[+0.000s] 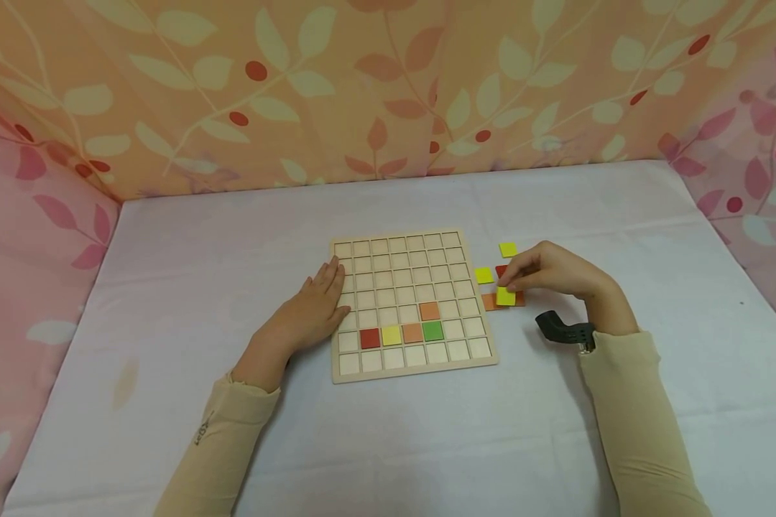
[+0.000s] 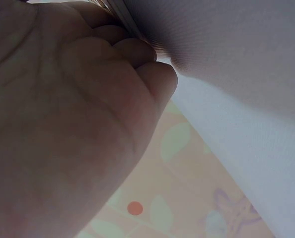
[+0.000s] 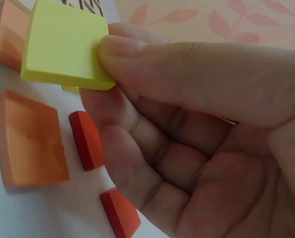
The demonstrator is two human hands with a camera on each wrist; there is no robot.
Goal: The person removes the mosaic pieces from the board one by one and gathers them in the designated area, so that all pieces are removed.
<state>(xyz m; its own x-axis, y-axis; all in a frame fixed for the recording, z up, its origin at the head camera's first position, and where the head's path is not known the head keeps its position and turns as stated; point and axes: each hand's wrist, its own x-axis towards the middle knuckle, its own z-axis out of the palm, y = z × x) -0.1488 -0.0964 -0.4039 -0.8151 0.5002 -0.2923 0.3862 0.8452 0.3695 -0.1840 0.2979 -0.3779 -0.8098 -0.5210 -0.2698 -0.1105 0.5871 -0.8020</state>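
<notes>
Between thumb and fingers my right hand (image 1: 552, 271) pinches a yellow square tile (image 3: 65, 47), above several loose tiles right of the board. Below it in the right wrist view lie an orange tile (image 3: 33, 141) and a red tile (image 3: 87, 140). My left hand (image 1: 310, 309) rests with straight fingers on the left edge of a wooden grid board (image 1: 388, 377). Set in the board's cells are a red tile (image 1: 370, 338), a yellow tile (image 1: 391, 334), a green tile (image 1: 433, 330) and two orange tiles, one (image 1: 412, 332) in the same row, the other (image 1: 430, 311) above the green.
Two more yellow tiles, one near the board (image 1: 484, 275) and one farther back (image 1: 507, 250), lie on the white-covered table (image 1: 414, 438). A black strap (image 1: 564, 330) sticks out from the right wrist. A leaf-patterned cloth (image 1: 388, 93) hangs behind the table.
</notes>
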